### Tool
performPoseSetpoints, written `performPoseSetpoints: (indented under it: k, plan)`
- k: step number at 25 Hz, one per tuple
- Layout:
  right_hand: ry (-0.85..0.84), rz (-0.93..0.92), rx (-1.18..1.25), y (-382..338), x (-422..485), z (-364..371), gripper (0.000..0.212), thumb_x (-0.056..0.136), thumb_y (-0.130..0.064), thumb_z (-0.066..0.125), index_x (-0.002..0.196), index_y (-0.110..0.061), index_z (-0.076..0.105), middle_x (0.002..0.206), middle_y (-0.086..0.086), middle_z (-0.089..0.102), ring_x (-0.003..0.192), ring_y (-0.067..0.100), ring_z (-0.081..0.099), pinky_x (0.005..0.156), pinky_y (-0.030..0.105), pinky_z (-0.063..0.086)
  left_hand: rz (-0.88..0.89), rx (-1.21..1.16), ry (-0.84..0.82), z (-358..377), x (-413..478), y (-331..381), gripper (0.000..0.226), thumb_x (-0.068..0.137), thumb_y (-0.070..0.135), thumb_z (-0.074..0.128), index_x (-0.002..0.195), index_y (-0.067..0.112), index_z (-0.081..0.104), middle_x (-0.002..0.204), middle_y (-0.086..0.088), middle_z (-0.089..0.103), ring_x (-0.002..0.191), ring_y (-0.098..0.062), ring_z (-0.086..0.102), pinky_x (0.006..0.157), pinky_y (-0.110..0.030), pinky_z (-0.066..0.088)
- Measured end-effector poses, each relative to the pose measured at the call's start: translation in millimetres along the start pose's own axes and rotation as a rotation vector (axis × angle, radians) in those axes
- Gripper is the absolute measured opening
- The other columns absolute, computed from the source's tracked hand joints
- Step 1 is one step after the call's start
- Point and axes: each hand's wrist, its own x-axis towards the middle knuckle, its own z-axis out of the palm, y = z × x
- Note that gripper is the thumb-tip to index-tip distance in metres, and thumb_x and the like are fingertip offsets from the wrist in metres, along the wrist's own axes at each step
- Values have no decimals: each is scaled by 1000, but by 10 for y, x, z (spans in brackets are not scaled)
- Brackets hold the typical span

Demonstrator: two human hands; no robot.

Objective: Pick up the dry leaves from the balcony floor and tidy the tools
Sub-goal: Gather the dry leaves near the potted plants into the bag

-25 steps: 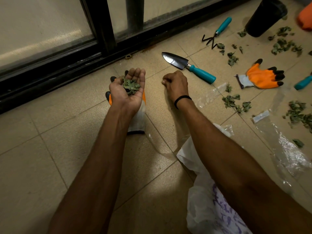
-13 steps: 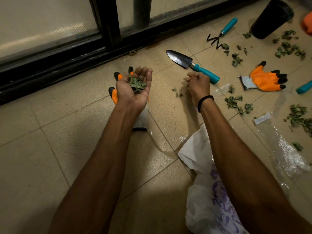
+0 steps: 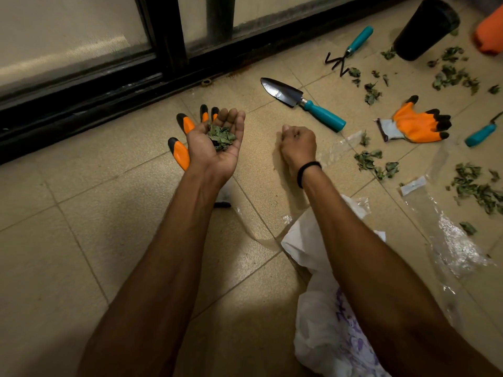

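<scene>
the left hand (image 3: pixel 215 142) lies palm up, loosely cupped, carrying a heap of crinkled dry leaves (image 3: pixel 221 137) above a rubbery orange glove (image 3: pixel 181 151). the right hand (image 3: pixel 298 144) is curled on the matte beige floor tiles (image 3: pixel 81 227); whether it pinches anything cannot be told. beyond it lies a trowel (image 3: pixel 302 103) with a glossy pointed blade and a teal handle. half a second ago the right hand was beside that handle; now it covers the spot where loose crumbs lay.

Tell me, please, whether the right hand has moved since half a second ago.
Yes: the right hand has drawn back to the left, away from the trowel handle.
</scene>
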Motion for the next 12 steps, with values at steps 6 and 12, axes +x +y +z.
performPoseSetpoints:
  k: [6, 12]
  plan:
    - [-71, 372, 648, -185, 29, -299, 13, 94, 4, 56, 105, 4, 62, 84, 17, 65, 63, 13, 61, 61, 20, 55, 18, 10, -1, 17, -17, 70, 44, 105, 18, 30, 95, -6, 65, 91, -22, 71, 94, -36, 70, 86, -38, 59]
    - [-1, 25, -72, -5, -28, -175, 4, 87, -14, 73, 89, -16, 76, 87, 2, 75, 69, 6, 67, 70, 18, 57, 10, 22, 5, 9, -50, 40, 44, 106, 19, 30, 95, -6, 65, 91, -22, 72, 88, -36, 73, 85, -37, 60]
